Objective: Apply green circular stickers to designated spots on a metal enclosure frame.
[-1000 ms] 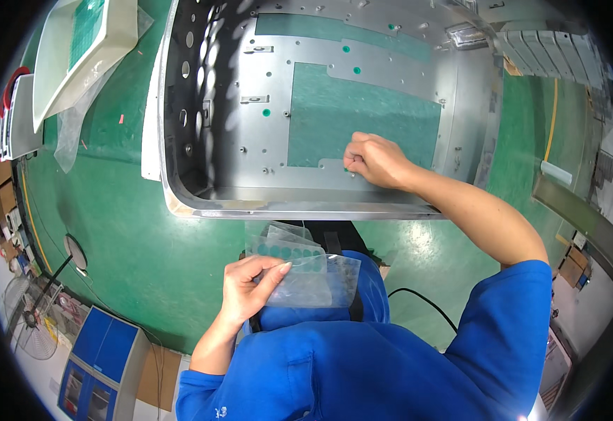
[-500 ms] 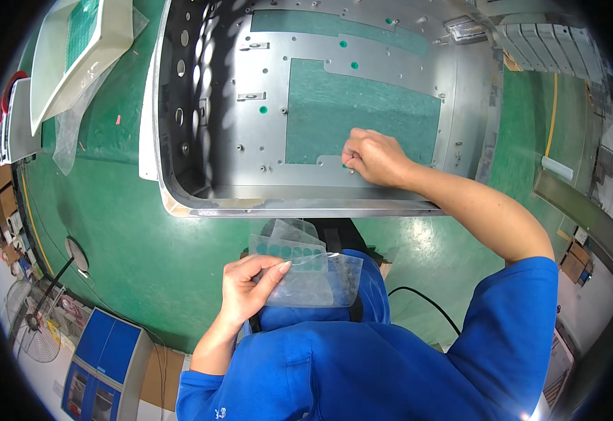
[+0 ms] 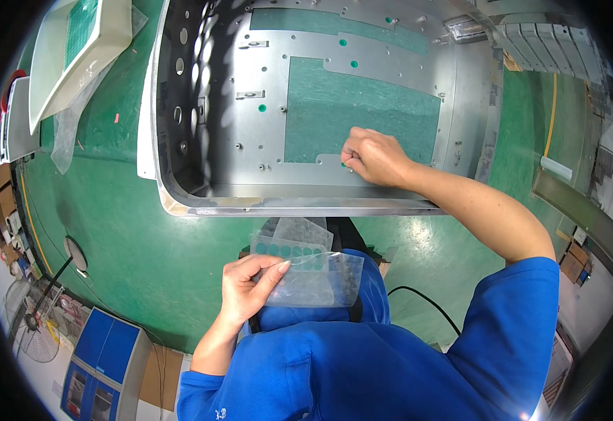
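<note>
My left hand [image 3: 249, 286] pinches a clear sticker sheet [image 3: 299, 249] with rows of round green stickers, together with overlapping clear plastic film [image 3: 306, 289], in front of my body. Above and to the right, my right hand [image 3: 375, 158] is curled with its fingertips down on the bottom panel of an open metal enclosure [image 3: 268, 133]. A sliver of green shows by the fingertips; whatever they pinch is hidden. Elsewhere on the panel sit green round dots [image 3: 262, 108], beside a large teal area [image 3: 359, 105] and several small studs.
The enclosure's thick front rim [image 3: 306, 206] lies between my two hands. At its left is a wall [image 3: 183, 91] with round holes. A cream plastic bin [image 3: 113, 49] stands at upper left, a fan [image 3: 36, 323] and a blue cabinet [image 3: 106, 347] at lower left.
The film and sticker sheet in my left hand have shifted slightly. My right hand stays at the same spot on the panel.
</note>
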Demonstrator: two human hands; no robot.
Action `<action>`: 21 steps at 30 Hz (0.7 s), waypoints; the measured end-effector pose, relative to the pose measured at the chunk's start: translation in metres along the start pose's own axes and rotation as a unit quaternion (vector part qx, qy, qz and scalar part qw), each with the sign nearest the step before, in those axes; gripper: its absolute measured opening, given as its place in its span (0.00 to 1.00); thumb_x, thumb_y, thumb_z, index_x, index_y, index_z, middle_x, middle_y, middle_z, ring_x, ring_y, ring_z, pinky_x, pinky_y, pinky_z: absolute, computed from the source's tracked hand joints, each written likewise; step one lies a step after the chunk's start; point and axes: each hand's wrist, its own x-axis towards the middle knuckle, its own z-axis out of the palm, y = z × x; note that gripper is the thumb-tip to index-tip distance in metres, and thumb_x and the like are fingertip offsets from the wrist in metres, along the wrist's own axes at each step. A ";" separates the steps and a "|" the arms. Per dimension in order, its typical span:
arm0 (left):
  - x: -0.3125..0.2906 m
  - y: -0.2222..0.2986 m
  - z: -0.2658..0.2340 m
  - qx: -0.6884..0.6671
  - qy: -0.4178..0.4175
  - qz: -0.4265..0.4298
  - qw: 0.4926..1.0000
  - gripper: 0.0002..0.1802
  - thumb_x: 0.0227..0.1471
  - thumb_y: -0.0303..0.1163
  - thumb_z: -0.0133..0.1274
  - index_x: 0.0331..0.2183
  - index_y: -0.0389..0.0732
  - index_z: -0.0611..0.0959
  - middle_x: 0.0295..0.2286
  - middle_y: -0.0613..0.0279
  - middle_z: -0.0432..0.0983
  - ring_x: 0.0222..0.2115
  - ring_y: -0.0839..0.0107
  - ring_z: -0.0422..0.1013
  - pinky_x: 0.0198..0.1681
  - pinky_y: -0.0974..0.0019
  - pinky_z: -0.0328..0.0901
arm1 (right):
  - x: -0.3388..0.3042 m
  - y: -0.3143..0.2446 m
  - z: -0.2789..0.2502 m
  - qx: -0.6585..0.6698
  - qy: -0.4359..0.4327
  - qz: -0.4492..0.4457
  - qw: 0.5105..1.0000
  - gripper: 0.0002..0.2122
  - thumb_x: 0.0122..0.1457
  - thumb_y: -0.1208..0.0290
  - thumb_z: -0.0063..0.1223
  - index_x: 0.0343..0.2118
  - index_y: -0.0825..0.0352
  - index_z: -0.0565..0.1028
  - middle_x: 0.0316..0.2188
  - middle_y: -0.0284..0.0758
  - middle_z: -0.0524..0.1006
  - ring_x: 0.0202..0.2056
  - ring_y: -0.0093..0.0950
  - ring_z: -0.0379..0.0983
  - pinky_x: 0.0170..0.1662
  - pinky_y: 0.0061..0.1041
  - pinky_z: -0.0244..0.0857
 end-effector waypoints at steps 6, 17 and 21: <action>0.000 0.000 0.001 -0.011 0.003 -0.005 1.000 0.04 0.42 0.25 0.55 0.23 0.35 0.79 0.15 0.63 0.72 0.16 0.79 0.65 0.19 0.77 0.57 | 0.000 0.002 0.003 -0.003 0.007 -0.005 1.000 0.02 0.44 0.75 0.50 0.23 0.65 0.72 0.26 0.34 0.69 0.31 0.33 0.67 0.30 0.31 0.61; 0.001 -0.001 0.003 -0.007 0.005 -0.006 1.000 0.04 0.42 0.26 0.56 0.23 0.35 0.79 0.14 0.64 0.71 0.16 0.79 0.65 0.19 0.76 0.57 | -0.003 0.000 0.002 0.026 0.025 0.001 0.999 0.03 0.43 0.74 0.52 0.23 0.64 0.72 0.23 0.32 0.70 0.24 0.31 0.68 0.27 0.29 0.61; 0.002 -0.001 0.003 -0.012 0.004 -0.005 1.000 0.04 0.42 0.26 0.56 0.22 0.35 0.79 0.15 0.63 0.72 0.16 0.78 0.66 0.19 0.76 0.58 | 0.003 -0.001 -0.006 0.096 -0.003 0.055 0.994 0.09 0.41 0.74 0.56 0.28 0.63 0.70 0.19 0.31 0.69 0.23 0.31 0.66 0.27 0.29 0.59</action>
